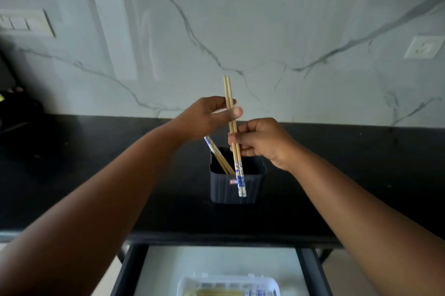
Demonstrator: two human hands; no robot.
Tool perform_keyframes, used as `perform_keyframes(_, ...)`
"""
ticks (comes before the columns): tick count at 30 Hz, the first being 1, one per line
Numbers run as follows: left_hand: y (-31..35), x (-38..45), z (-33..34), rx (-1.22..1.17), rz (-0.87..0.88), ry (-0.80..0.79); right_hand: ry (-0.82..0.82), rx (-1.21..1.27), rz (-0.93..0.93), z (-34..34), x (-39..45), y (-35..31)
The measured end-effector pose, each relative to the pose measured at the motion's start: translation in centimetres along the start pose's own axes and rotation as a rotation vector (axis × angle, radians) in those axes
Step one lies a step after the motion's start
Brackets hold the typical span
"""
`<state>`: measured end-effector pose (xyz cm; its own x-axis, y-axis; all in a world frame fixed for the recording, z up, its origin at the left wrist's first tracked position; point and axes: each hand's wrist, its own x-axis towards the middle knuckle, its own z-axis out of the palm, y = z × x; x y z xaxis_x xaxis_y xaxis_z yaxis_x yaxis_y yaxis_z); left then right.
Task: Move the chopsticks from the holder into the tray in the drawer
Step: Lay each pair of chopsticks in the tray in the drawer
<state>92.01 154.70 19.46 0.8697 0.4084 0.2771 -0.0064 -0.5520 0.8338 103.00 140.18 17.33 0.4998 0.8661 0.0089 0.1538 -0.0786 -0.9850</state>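
Observation:
A pair of wooden chopsticks (pixel 228 93) with blue-and-white patterned ends stands nearly upright above the dark holder (pixel 237 187). My left hand (pixel 204 118) pinches the pair near its upper part. Lower down, my right hand (pixel 262 142) grips the same pair, the patterned ends hanging in front of the holder. More chopsticks (pixel 218 153) lean left inside the holder. At the bottom edge, a clear plastic tray (pixel 190 282) lies in the open drawer (pixel 168 269), with some chopsticks in it.
The holder stands on a black countertop (pixel 96 175) before a white marble backsplash (pixel 240 30). A switch plate (pixel 24 22) is on the wall at left, an outlet (pixel 422 47) at right. Dark objects sit at the far left.

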Motion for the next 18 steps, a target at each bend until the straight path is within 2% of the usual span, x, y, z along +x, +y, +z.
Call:
perform_keyframes(3,-5.3,-2.7,-0.7,0.16,0.084,0.096,-0.034,-0.132,0.009,0.4,-1.3,2.9)
perform_keyframes(5,-9.5,-4.5,-0.9,0.369,0.06,0.157,-0.082,-0.24,0.016,0.9,-2.3,5.6)
perform_keyframes(10,-18.2,-7.7,1.6,0.85,-0.24,-0.069,-0.238,-0.418,0.103,2.8,-4.9,13.2)
perform_keyframes(13,-21.5,-9.3,4.5,0.918,-0.373,-0.124,-0.385,-0.607,0.159,4.2,-6.4,17.1)
perform_keyframes(18,-24.0,-10.3,6.4,0.93,-0.462,-0.172,-0.59,-0.819,0.176,6.6,-8.5,22.8)
